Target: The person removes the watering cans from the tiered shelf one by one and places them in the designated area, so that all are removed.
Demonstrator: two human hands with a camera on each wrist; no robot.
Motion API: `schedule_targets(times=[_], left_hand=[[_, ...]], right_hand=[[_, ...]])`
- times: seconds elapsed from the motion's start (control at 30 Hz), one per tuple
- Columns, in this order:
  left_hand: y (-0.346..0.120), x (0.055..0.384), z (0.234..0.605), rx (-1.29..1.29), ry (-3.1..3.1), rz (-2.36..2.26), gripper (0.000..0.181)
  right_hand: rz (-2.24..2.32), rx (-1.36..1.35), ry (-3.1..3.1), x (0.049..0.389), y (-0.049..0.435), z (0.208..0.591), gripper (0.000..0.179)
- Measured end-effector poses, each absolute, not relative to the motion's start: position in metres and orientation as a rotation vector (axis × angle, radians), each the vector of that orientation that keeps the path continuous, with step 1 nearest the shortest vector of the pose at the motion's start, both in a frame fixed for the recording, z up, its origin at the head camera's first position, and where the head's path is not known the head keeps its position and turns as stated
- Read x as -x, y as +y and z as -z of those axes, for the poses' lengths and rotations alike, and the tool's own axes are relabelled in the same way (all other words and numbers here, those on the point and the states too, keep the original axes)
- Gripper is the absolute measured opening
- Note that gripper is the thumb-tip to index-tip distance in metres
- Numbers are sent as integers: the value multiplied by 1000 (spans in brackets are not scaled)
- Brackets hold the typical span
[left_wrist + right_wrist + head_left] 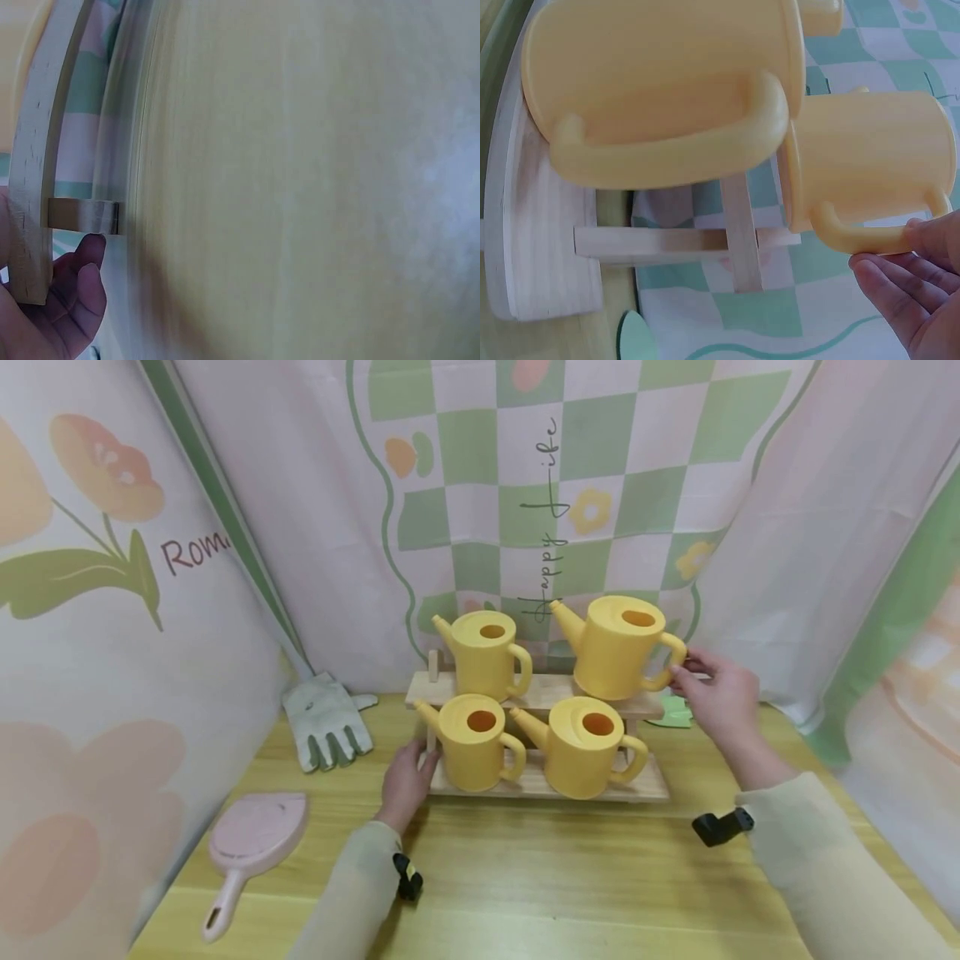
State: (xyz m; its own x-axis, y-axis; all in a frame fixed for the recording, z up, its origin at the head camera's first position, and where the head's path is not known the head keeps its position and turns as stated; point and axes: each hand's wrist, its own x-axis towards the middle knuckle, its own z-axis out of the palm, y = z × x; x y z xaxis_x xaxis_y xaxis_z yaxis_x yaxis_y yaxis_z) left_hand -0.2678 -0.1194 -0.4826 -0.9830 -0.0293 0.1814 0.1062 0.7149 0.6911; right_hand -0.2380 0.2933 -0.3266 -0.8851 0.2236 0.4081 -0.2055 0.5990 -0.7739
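Wood-grain table (540, 885) bears two-tier wooden rack (550, 691). Right hand (718, 695) pinches handle (677, 646) of upper-right yellow watering can (617, 653), body left of fingertips (876, 283); left hand (406, 785) grips lower shelf (34, 165) end.

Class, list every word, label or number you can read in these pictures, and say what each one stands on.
"Happy Life", on the checked curtain at the back, running sideways.
"Rom", on the left curtain; what follows is unclear.
Right wrist view: dark strokes on the checked curtain, too partial to read.
None seen on the watering cans.
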Motion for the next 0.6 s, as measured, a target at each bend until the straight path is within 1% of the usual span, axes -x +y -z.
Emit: schedule_targets(times=[0.6], left_hand=[[-119,268,482,38,-2743,1122,41]], right_hand=[[-1238,88,-2358,218,333,327,46]])
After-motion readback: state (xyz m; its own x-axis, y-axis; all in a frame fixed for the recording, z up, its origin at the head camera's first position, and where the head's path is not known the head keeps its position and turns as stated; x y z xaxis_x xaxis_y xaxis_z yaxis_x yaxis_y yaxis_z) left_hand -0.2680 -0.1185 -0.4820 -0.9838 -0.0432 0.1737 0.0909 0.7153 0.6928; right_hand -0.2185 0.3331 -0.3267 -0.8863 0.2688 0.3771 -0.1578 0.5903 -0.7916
